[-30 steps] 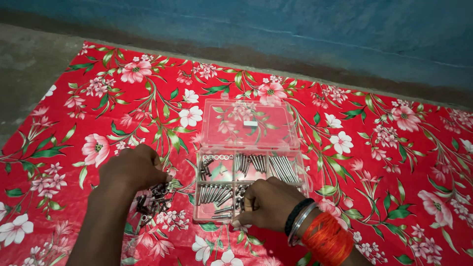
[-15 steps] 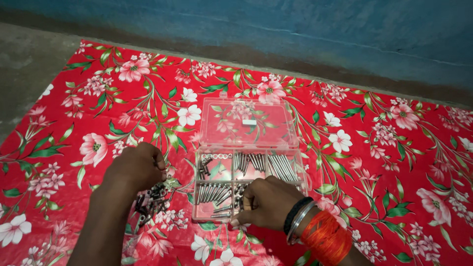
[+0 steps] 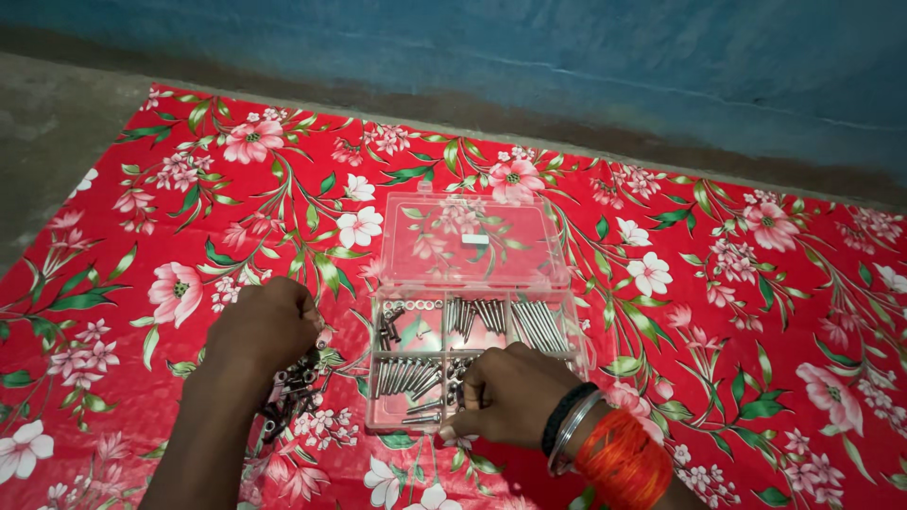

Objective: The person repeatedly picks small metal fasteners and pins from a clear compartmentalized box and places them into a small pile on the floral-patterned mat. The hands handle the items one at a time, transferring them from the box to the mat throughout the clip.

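Currently, the clear plastic compartment box (image 3: 472, 354) lies open on the red floral plastic sheet (image 3: 718, 283), its transparent lid (image 3: 472, 241) folded flat at 12 o'clock from the tray. Most compartments already carry stock: long silver screws (image 3: 537, 323) fill the far cells at 1 o'clock, medium screws (image 3: 408, 375) lie in the near left cell, and a few small washers and short fasteners (image 3: 402, 316) occupy the far left cell. A loose pile of dark nuts and small metal parts (image 3: 293, 387) lies on the sheet at 9 o'clock from the box, so sorting appears well advanced but unfinished. The left hand (image 3: 265, 326) is curled knuckles-up over that pile, fingers closed downward into it; what it grips, if anything, cannot be told. The right hand (image 3: 510, 392), wearing dark and silver bangles and an orange thread band (image 3: 619, 458) at the wrist, rests on the near edge of the box at 5 o'clock, fingers bent over the near middle cell and tips hidden, so any held part cannot be confirmed. Surroundings: bare grey concrete floor (image 3: 47, 142) at 10 o'clock and a blue painted wall (image 3: 567, 57) at 12 o'clock. Nothing lies between pile and box; the right hand itself covers the near cells.
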